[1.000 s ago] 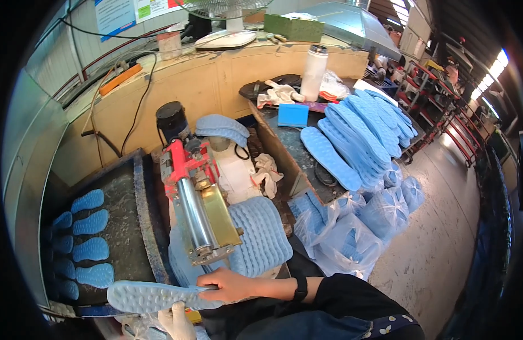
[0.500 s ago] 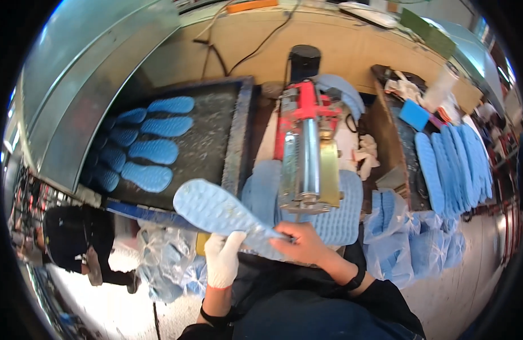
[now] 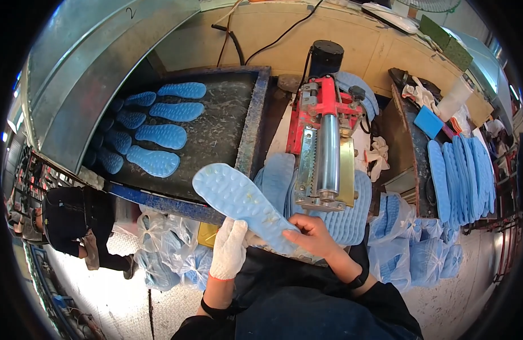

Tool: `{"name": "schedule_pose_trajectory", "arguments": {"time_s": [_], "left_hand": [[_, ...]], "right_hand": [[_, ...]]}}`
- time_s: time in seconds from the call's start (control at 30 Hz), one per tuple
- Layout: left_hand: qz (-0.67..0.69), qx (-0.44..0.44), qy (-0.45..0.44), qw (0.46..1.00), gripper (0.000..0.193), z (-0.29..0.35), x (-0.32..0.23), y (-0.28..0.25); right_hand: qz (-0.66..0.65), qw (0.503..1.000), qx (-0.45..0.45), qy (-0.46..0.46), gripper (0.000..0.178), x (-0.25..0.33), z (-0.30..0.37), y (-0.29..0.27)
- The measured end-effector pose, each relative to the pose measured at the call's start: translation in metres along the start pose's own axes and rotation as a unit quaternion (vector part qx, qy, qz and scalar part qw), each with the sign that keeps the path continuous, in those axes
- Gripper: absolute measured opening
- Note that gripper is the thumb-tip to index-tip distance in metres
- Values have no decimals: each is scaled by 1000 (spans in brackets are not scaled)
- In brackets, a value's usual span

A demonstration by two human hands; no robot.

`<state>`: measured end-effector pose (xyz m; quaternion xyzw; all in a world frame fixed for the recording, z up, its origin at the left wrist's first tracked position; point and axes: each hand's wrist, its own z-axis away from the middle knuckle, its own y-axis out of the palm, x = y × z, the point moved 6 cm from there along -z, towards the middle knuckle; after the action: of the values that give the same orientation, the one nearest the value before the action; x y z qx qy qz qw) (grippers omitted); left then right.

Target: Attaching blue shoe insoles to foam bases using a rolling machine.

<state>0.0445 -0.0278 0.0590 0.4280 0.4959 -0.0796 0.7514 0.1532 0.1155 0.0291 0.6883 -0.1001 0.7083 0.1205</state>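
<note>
A light blue insole [image 3: 241, 195] with a bumpy face is held tilted in front of me, its wide end up and to the left. My left hand [image 3: 229, 247], in a white knit glove, grips its near-left edge around the middle. Bare, my right hand [image 3: 311, 234] pinches the narrow end between thumb and fingers. Just beyond stands a red machine [image 3: 324, 107] with a shiny metal roller [image 3: 329, 153]. Beneath and beside the roller lie more blue insoles [image 3: 275, 180], partly covered by the machine.
To the left, a dark conveyor bed [image 3: 216, 127] carries several blue insoles [image 3: 161, 136] under a metal hood [image 3: 102, 68]. On the right, a bench holds a row of standing insoles [image 3: 462, 178] and a blue block [image 3: 428, 121]. Bagged insoles [image 3: 394, 258] sit below. A person [image 3: 80, 229] is at lower left.
The insole has turned so more of its bumpy face shows. The view has shifted, so the machine and conveyor appear elsewhere in the picture. Both hands keep their hold.
</note>
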Motion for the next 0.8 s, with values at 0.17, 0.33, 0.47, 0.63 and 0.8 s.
{"name": "schedule_pose_trajectory", "arguments": {"time_s": [0.17,0.33,0.47,0.63,0.8], "left_hand": [[-57,-14,-3,998,42,2,-6,-16],[-319,109,-7,942,26,13,-9,-12],[-399,196,-65,893,19,7,-11,33],[-353,225,7,908,16,10,-10,64],[-369,247,-8,896,18,6,-13,92]], "right_hand": [[-28,996,77,-22,37,12,7,5],[-145,973,170,-51,54,32,6,19],[-33,975,177,-130,62,42,17,13],[-24,953,206,-219,72,76,22,6],[-128,952,230,-154,97,79,29,-5]]}}
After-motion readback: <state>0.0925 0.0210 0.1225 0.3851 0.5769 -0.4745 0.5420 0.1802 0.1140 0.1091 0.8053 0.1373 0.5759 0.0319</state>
